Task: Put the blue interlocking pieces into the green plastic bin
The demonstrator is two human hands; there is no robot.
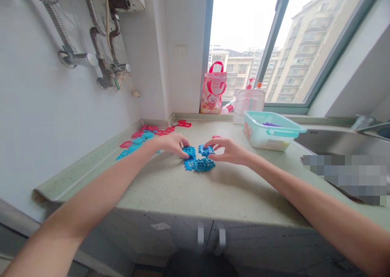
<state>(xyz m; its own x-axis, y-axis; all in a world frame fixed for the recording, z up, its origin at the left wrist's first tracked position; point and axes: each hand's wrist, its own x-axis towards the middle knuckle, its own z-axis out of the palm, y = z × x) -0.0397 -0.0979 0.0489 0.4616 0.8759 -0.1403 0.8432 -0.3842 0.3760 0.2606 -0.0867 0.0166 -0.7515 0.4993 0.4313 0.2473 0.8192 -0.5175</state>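
Over the middle of the counter, my left hand (175, 143) pinches a blue lattice building piece (189, 151) between thumb and fingers. Across a small gap, my right hand (226, 150) grips another blue building piece (206, 150) by its right side. Just below both lies a cluster of blue pieces (199, 164) with notched edges; whether the held pieces are joined to it I cannot tell. Behind my left forearm, light-blue pieces (138, 142) and red pieces (149, 128) are spread along the wall side. A small red piece (217, 136) shows behind my right fingers.
At the right stands a mint-rimmed plastic tub (271, 141) with something purple inside, beside a steel sink (329, 141). A clear lid (248, 102) and a pink handled bag (212, 94) stand by the window. The counter's front edge (183, 212) runs above cabinet doors.
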